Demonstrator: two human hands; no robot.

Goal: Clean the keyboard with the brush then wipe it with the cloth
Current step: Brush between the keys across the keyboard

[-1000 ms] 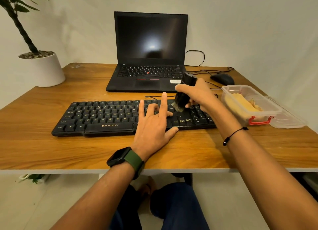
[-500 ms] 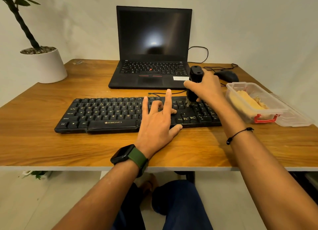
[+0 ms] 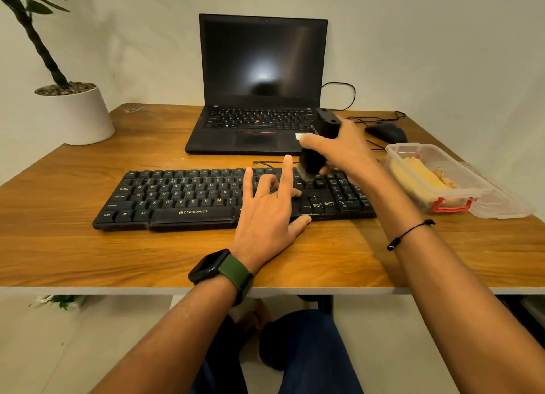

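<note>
A black keyboard (image 3: pixel 182 199) lies across the middle of the wooden desk. My right hand (image 3: pixel 342 152) grips a black brush (image 3: pixel 317 155) held nearly upright, its bristles down on the keys just left of the number pad. My left hand (image 3: pixel 268 214) rests on the keyboard's right-middle part with fingers spread, the thumb on the desk at the front edge. A yellow cloth (image 3: pixel 421 178) lies folded inside a clear plastic box at the right.
An open black laptop (image 3: pixel 259 99) stands behind the keyboard. A black mouse (image 3: pixel 386 131) and cables lie at the back right. The clear box (image 3: pixel 477 187) has its lid beside it. A white plant pot (image 3: pixel 73 116) sits at the back left.
The brush has shifted a little along the right-hand keys, first tipping upright, then leaning with bristles left again. My left hand has stayed on the keyboard. The camera tilted slightly.
</note>
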